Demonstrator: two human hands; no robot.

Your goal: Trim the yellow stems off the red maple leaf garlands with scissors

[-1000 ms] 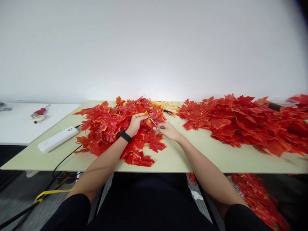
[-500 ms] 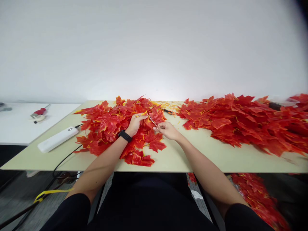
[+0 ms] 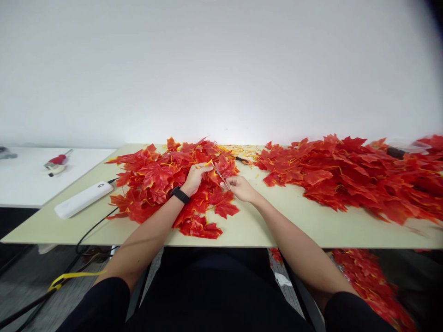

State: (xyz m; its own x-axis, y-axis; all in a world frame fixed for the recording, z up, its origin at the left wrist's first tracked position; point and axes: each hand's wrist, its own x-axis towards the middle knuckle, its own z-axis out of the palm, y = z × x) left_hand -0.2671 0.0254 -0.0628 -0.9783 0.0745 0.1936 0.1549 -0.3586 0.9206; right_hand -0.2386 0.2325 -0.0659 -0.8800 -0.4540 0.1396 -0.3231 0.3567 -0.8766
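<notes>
My left hand [image 3: 194, 179], with a black watch band at the wrist, is closed in a pinch on a yellow-edged piece of an artificial maple leaf [image 3: 208, 163]. In my right hand [image 3: 241, 187] is a slim pair of metal scissors [image 3: 218, 173], its tips pointing up and left towards the pinched piece. Whether the blades touch it is too small to tell. Beneath both hands spreads a loose heap of red artificial maple leaves [image 3: 155, 175] with yellow edges and stems.
A larger heap of red leaves [image 3: 346, 170] covers the table's right side. Yellow trimmings [image 3: 242, 151] lie at the back, near an orange-and-black handled tool [image 3: 244, 160]. A white oblong device [image 3: 84, 199] with a black cable rests at left. More leaves [image 3: 370, 281] are below the table.
Almost nothing differs. Both hands keep their places, and the scissors stay by the pinched leaf piece with at most a slight shift.
</notes>
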